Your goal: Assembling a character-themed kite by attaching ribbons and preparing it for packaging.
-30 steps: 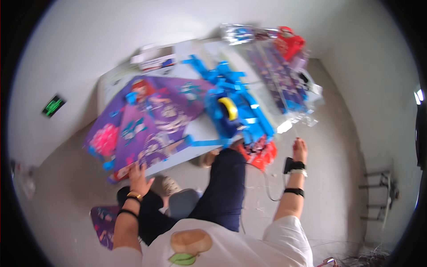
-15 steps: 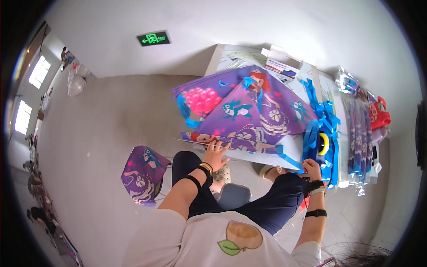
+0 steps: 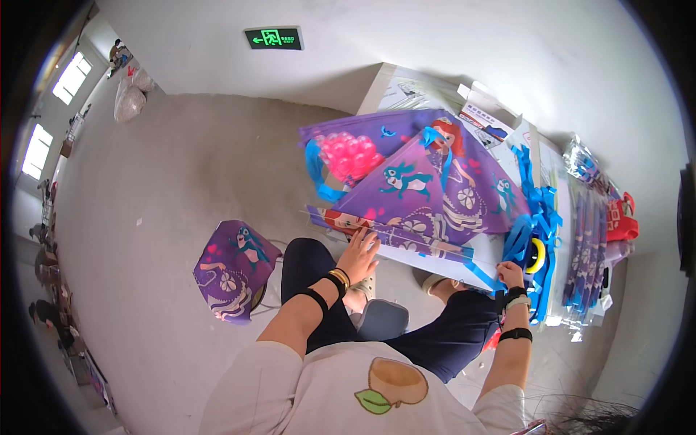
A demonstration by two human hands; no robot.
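A narrow folded purple printed kite (image 3: 424, 240) lies along the table's near edge. My left hand (image 3: 359, 252) rests on its left part, fingers stretched and apart. At its right end a blue ribbon tail (image 3: 481, 275) runs down toward my right hand (image 3: 510, 274), whose fingers are closed on the ribbon; the fingertips are partly hidden. Beyond the folded piece spread larger purple kites (image 3: 412, 176) with a red-haired figure, stacked flat and overhanging the table's left side. A blue ribbon loop (image 3: 313, 168) hangs from them.
Tangled blue ribbons (image 3: 540, 210) and a yellow ring (image 3: 536, 256) lie right of the kites. Farther right are bundled purple kites in clear wrap (image 3: 584, 250) and a red bag (image 3: 621, 218). An opened white box (image 3: 487, 112) stands behind. Another purple kite (image 3: 235, 272) is at my left.
The view has shifted, so the table and kites sit slightly farther right. My left hand stays on the folded kite, and my right hand remains at the ribbon end.
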